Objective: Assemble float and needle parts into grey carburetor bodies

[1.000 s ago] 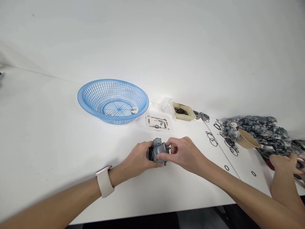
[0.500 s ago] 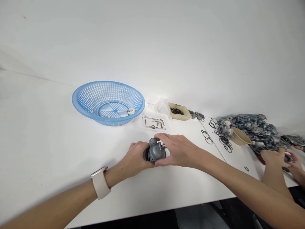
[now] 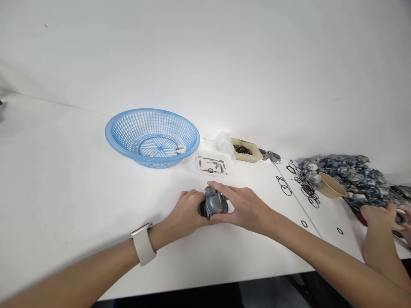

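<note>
A grey metal part with a rounded body (image 3: 215, 203) is held between both hands just above the white table, near its front edge. My left hand (image 3: 192, 210) grips its left side, where a dark round opening shows. On the right side, my right hand (image 3: 239, 204) has its fingers over the top and its thumb below. Beyond the hands lies a shallow clear tray (image 3: 229, 164) with small metal pieces and a black ring. At the back left stands a blue basket (image 3: 111, 136) with a small white piece inside.
A cream container (image 3: 255, 152) of dark rings stands beside clear plastic. Black rings (image 3: 284, 188) lie to the right. Farther right are a heap of grey metal parts (image 3: 349, 175), a tan bowl (image 3: 332, 186) and another person's hands (image 3: 379, 217).
The whole view has shifted, so things sit slightly farther right. Both hands keep their hold on the metal part. Another black ring now shows beyond my right forearm.
</note>
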Motion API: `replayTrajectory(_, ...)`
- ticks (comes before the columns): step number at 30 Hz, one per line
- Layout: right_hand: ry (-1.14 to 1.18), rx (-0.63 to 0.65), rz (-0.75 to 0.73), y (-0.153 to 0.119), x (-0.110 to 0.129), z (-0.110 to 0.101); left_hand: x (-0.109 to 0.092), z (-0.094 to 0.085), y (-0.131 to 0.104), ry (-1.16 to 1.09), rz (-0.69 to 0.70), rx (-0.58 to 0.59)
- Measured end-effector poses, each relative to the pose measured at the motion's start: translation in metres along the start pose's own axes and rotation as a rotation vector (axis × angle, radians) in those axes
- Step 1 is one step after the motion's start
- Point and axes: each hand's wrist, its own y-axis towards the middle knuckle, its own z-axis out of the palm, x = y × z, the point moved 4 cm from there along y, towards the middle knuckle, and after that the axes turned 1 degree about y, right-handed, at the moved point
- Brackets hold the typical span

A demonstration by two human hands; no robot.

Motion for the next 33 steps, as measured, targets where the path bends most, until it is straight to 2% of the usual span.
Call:
replayTrajectory(3,-0.059,0.045,-0.036,0.0,-0.001,-0.002,0.0,-0.001,0.0,-0.003,0.003,0.009)
replayTrajectory(9,-0.012,0.084,-0.129,0.001,-0.004,-0.002,-0.002,0.0,0.0,-0.019,0.013,0.011)
replayTrajectory(13,-0.044,0.076,-0.102,0.002,-0.002,-0.001,0.0,0.0,0.0,-0.023,0.006,-0.003)
replayTrajectory(18,0.107,0.113,-0.069,0.002,-0.005,0.001,0.001,0.002,0.001,-0.011,0.025,0.006)
replayTrajectory(23,0.196,0.071,-0.083,0.002,-0.012,0.004,0.001,-0.001,-0.001,-0.006,0.053,0.051)
replayTrajectory(29,0.188,0.047,-0.109,-0.001,-0.014,0.004,-0.002,-0.01,-0.003,-0.019,0.058,0.158)
replayTrajectory(31,0.173,0.01,-0.091,-0.009,-0.024,0.001,-0.002,-0.012,-0.004,-0.027,0.04,0.175)
replayTrajectory(33,0.176,-0.052,-0.047,-0.022,-0.044,-0.002,-0.001,-0.013,-0.005,-0.04,0.009,0.193)
